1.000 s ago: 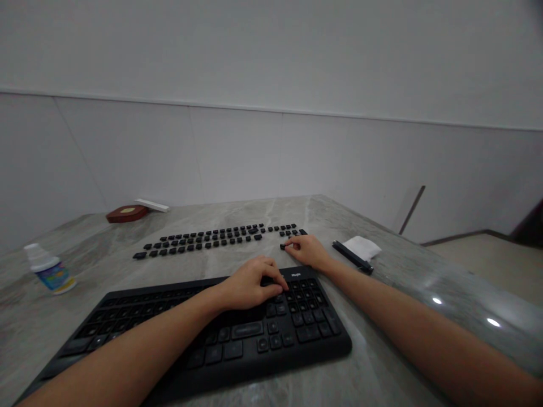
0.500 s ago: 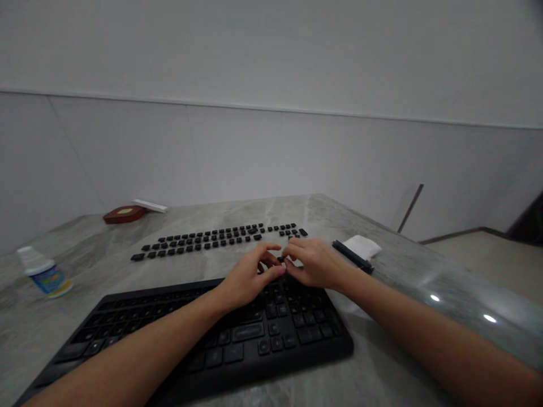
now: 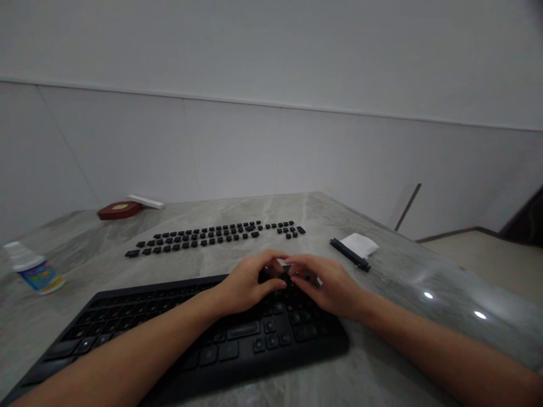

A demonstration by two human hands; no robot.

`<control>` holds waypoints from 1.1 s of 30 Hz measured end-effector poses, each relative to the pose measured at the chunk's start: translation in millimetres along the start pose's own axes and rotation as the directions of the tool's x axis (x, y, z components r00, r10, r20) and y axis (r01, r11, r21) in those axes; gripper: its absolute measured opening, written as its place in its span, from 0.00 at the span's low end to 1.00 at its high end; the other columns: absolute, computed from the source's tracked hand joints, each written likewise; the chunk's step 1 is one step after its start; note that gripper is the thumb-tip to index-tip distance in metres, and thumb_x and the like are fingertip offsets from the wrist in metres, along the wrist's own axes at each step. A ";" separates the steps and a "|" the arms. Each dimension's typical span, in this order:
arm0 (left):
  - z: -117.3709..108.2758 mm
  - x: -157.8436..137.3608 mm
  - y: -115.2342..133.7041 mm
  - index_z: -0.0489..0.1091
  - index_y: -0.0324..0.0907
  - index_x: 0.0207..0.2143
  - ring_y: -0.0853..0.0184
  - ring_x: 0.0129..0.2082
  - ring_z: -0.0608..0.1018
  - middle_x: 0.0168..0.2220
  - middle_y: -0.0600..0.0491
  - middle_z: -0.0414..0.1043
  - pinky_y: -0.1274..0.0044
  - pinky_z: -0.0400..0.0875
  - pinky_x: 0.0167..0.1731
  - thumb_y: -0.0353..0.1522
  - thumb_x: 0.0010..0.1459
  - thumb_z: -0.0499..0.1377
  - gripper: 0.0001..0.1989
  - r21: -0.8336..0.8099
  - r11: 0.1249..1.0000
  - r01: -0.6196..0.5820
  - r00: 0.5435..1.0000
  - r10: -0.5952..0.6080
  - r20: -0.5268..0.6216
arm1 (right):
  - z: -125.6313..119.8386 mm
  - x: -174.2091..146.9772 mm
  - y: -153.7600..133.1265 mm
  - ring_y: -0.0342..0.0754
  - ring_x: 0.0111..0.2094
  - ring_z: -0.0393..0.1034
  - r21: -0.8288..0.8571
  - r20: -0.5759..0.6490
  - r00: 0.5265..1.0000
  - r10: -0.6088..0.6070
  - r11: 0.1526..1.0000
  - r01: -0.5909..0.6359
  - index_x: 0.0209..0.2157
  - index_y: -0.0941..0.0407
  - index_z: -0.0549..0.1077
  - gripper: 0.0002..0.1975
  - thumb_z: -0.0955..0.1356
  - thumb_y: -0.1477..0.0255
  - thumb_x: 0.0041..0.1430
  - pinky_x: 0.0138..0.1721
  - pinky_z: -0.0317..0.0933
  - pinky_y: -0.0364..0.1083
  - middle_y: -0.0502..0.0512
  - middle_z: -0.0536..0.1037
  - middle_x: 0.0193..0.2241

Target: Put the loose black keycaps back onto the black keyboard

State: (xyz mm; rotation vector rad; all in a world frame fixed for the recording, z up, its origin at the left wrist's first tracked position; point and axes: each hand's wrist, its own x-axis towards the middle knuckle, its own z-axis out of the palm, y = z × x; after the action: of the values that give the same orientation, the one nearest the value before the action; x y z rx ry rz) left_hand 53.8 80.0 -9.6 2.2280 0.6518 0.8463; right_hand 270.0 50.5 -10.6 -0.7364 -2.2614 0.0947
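A black keyboard lies across the front of the table, with bare key positions in its rows at left. Over its upper right part, my left hand curves with thumb and forefinger apart, holding nothing that I can see. My right hand faces it, fingers bent in a pinch low over the keys; whatever is between its fingertips is hidden. The fingertips of both hands nearly meet. Behind the keyboard, loose black keycaps stand in several rows on the tabletop.
At the left is a white spray bottle with a coloured label. A dark red box and a white bar lie at the back left. Right of the keycaps are a dark stick-like tool and white paper. The grey table meets a wall.
Both hands have come down from above the keyboard's back edge onto its upper right keys. The small dark keycap seen between the fingertips is now out of sight. The view has shifted slightly.
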 end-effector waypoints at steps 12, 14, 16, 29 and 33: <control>-1.6 1.0 6.1 0.68 0.41 0.48 0.66 0.36 0.75 0.33 0.54 0.74 0.72 0.68 0.41 0.29 0.58 0.60 0.14 -0.010 1.000 0.025 0.999 -0.025 0.021 | -5.7 1.5 -6.4 0.47 0.36 0.70 -0.057 0.064 0.997 -0.031 0.998 0.035 0.43 0.58 0.73 0.09 0.65 0.75 0.62 0.36 0.65 0.46 0.57 0.77 0.35; -1.5 1.2 6.3 0.70 0.41 0.44 0.66 0.36 0.75 0.35 0.53 0.74 0.73 0.68 0.40 0.29 0.58 0.60 0.11 -0.010 0.999 0.035 0.999 -0.034 0.043 | -6.9 0.4 -5.9 0.47 0.35 0.70 -0.049 0.087 0.996 0.019 0.999 -0.015 0.41 0.58 0.74 0.08 0.66 0.75 0.60 0.36 0.64 0.46 0.56 0.77 0.33; -1.5 1.5 7.4 0.71 0.40 0.42 0.67 0.36 0.74 0.35 0.53 0.74 0.74 0.68 0.39 0.29 0.57 0.61 0.09 0.022 0.999 0.030 0.998 -0.031 0.061 | -8.6 0.5 -7.1 0.46 0.34 0.69 -0.031 0.131 0.989 0.071 0.997 -0.067 0.40 0.58 0.74 0.07 0.68 0.76 0.58 0.36 0.63 0.46 0.55 0.76 0.33; 1.3 0.7 3.7 0.70 0.39 0.28 0.66 0.35 0.70 0.30 0.54 0.68 0.75 0.63 0.36 0.33 0.53 0.64 0.07 0.306 0.946 -0.109 0.990 0.075 0.120 | -12.8 5.2 -11.5 0.46 0.37 0.69 0.085 0.241 0.966 0.093 0.990 -0.116 0.38 0.58 0.74 0.08 0.70 0.76 0.53 0.40 0.63 0.46 0.54 0.76 0.34; 1.8 0.1 3.2 0.71 0.39 0.28 0.67 0.34 0.71 0.31 0.54 0.69 0.74 0.63 0.37 0.33 0.54 0.64 0.07 0.322 0.939 -0.124 0.988 0.086 0.131 | -12.3 4.6 -11.3 0.46 0.38 0.70 0.160 0.214 0.977 0.006 0.986 -0.041 0.34 0.59 0.75 0.03 0.69 0.77 0.56 0.41 0.65 0.46 0.56 0.77 0.35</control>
State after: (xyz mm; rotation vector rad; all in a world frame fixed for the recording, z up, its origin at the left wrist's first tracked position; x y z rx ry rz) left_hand 55.8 77.2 -8.3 2.6122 0.6627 0.6926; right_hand 270.3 41.8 4.4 -0.6933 -2.4117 0.3827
